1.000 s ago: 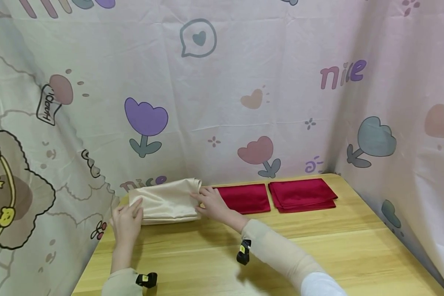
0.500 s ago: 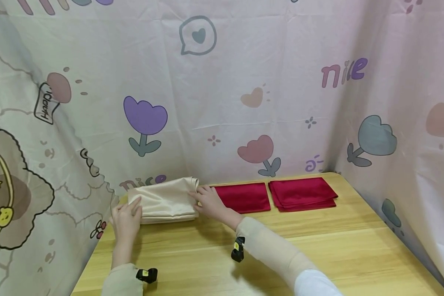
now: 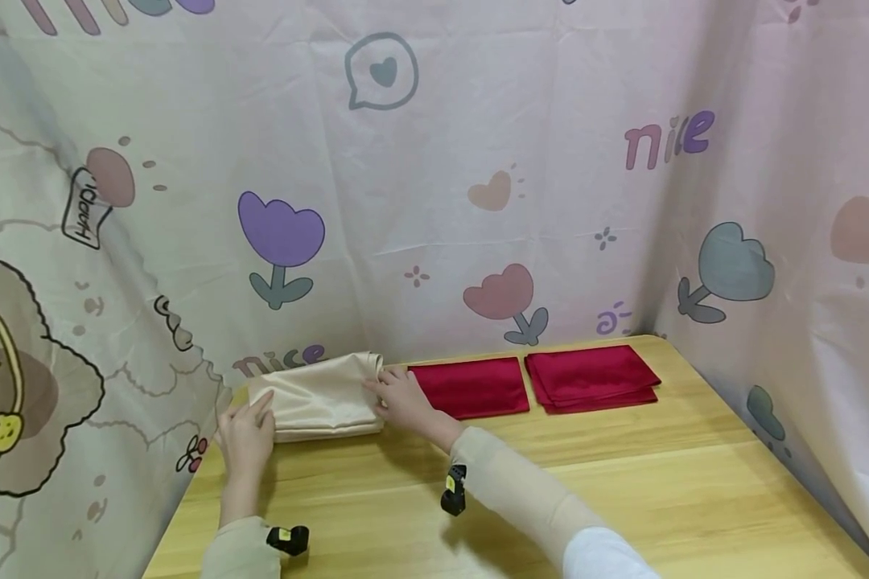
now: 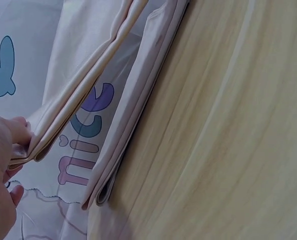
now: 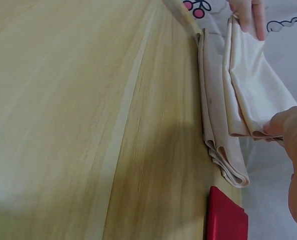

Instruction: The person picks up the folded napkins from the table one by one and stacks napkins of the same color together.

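Note:
A folded cream satin cloth (image 3: 326, 394) is held at the back left of the table, one hand at each end. My left hand (image 3: 246, 438) pinches its left corner between thumb and fingers. At the opposite end my right hand (image 3: 409, 402) pinches the right corner. Both wrist views show this upper cloth (image 5: 253, 85) raised above another folded cream cloth (image 5: 216, 100), which lies on the table in several layers. The gap between the two is plain in the left wrist view, where the lower cloth (image 4: 133, 100) runs along beneath.
Two folded red satin cloths lie to the right in a row: the middle red cloth (image 3: 474, 386), partly behind my right hand, and the right red cloth (image 3: 594, 378), its layers offset. The wooden table (image 3: 521, 482) backs onto a printed curtain (image 3: 405, 201).
My right hand and its end of the cream cloth have shifted slightly left. A little more of the middle red cloth shows. Both hands keep their hold.

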Available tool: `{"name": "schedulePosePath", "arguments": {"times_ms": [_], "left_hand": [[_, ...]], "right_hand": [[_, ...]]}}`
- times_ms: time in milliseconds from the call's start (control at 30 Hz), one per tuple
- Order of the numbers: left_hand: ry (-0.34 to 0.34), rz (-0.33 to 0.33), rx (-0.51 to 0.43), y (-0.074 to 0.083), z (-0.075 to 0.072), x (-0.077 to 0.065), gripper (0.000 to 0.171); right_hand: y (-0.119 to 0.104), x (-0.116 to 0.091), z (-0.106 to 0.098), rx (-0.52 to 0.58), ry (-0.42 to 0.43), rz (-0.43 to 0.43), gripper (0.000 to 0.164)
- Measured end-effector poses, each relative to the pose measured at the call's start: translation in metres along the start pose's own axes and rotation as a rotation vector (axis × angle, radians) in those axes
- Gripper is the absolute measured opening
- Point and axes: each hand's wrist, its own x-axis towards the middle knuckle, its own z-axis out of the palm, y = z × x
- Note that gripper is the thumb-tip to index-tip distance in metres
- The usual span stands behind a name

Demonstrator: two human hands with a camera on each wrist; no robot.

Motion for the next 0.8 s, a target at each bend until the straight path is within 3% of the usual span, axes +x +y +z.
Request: {"name": "schedulePosePath", "arguments": {"times_ms": [167,467,800], "left_hand": [[-0.010,-0.008,-0.001,-0.003,0.003,0.003,0.044],[-0.006,-0.003,0.001,-0.005,0.005,0.002,0.043],[-0.058,-0.059,0.011,-0.012,0.010,0.004,0.045]], "right_hand": [[-0.002,0.004,0.001,0.038,-0.026,0.026,0.049],[-0.004,0.008,0.003,0.006,-0.033,0.023,0.050],[-0.004,0.011,0.010,-0.029,-0.060,0.014,0.052]]}}
